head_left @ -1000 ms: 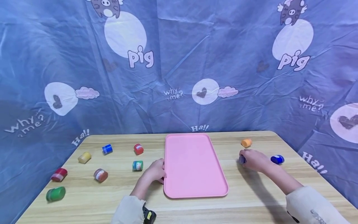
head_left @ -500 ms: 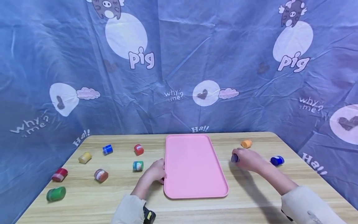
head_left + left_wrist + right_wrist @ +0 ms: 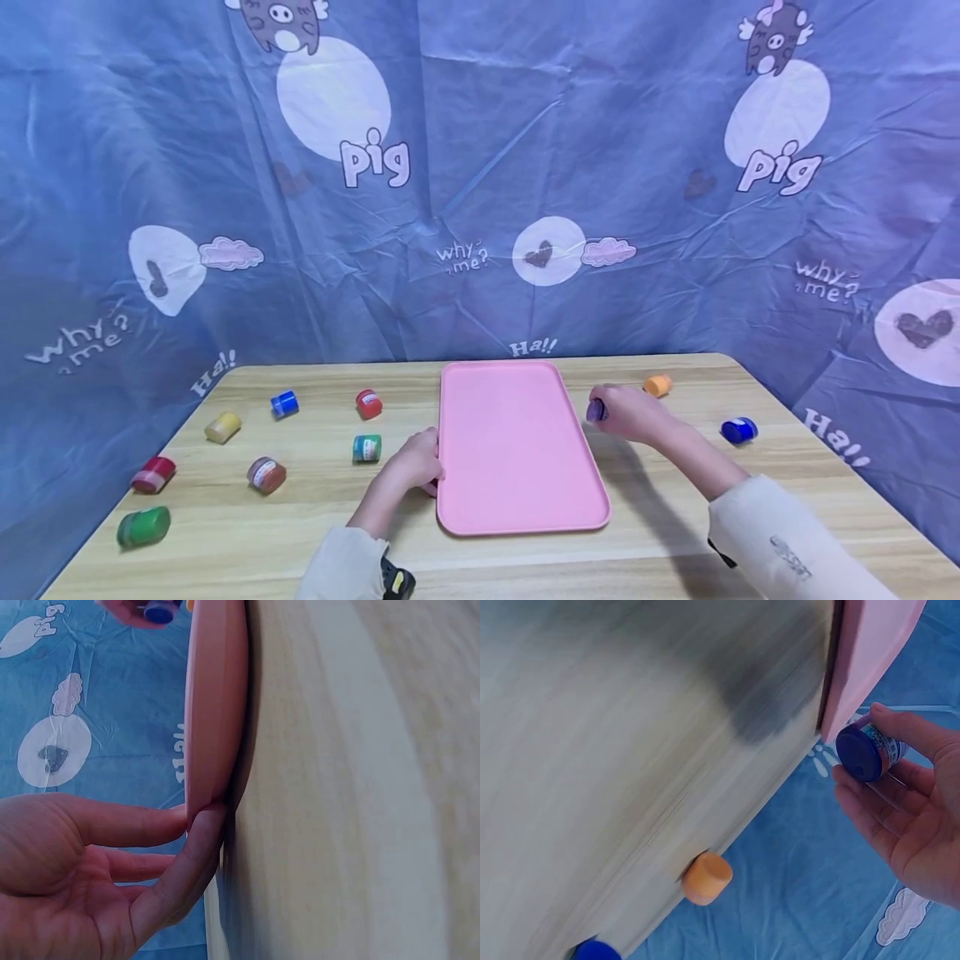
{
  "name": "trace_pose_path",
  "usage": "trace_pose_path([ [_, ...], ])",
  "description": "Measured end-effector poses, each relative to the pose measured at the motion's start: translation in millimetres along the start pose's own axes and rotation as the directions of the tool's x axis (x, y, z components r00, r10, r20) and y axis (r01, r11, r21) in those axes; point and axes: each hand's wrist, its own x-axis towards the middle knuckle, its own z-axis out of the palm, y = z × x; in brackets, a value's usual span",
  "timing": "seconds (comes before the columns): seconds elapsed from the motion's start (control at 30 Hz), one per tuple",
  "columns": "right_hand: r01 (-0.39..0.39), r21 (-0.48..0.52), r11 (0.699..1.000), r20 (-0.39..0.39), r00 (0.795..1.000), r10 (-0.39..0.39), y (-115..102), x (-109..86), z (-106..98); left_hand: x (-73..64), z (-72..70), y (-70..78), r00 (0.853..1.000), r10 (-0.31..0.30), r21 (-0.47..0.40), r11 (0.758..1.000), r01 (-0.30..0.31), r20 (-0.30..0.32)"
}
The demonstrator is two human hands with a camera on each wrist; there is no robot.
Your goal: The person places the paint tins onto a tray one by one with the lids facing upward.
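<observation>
My left hand [image 3: 411, 463] pinches the left rim of the pink tray [image 3: 517, 450], with the thumb on the upper edge and fingers at its underside in the left wrist view. Just above the tray's right edge, my right hand [image 3: 630, 412] holds a small purple paint jar [image 3: 870, 750]. The jar is tilted on its side between thumb and fingers, its dark blue-purple end facing the right wrist camera. Bare pink surface shows across the tray.
Left of the tray lie several paint jars, among them a red one [image 3: 368, 404], a green one [image 3: 143, 527] and a brown one [image 3: 267, 475]. An orange jar [image 3: 657, 385] and a dark blue jar [image 3: 739, 430] lie right. A blue printed cloth [image 3: 480, 167] hangs behind the table.
My right hand has carried the purple jar left, from near the orange jar to the tray's right edge. The left hand has stayed on the tray's rim.
</observation>
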Motion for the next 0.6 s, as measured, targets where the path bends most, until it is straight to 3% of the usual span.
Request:
trace_pose_path([
  [0.2, 0.007, 0.032, 0.999, -0.055, 0.998, -0.006, -2.6, 14.4, 6.2, 0.3, 0.8, 0.2, 1.000, 0.000, 0.014, 1.000, 0.000, -0.002],
  [0.47, -0.044, 0.062, 0.997, -0.028, 0.999, 0.046, -5.6, 34.1, 8.9, -1.8, 0.7, 0.1, 1.000, -0.002, 0.009, 1.000, 0.002, -0.005],
  [0.6, -0.053, 0.083, 0.995, -0.057, 0.997, 0.058, -6.3, 41.4, 9.9, -1.7, 1.2, 0.1, 1.000, 0.013, 0.010, 1.000, -0.013, 0.002],
])
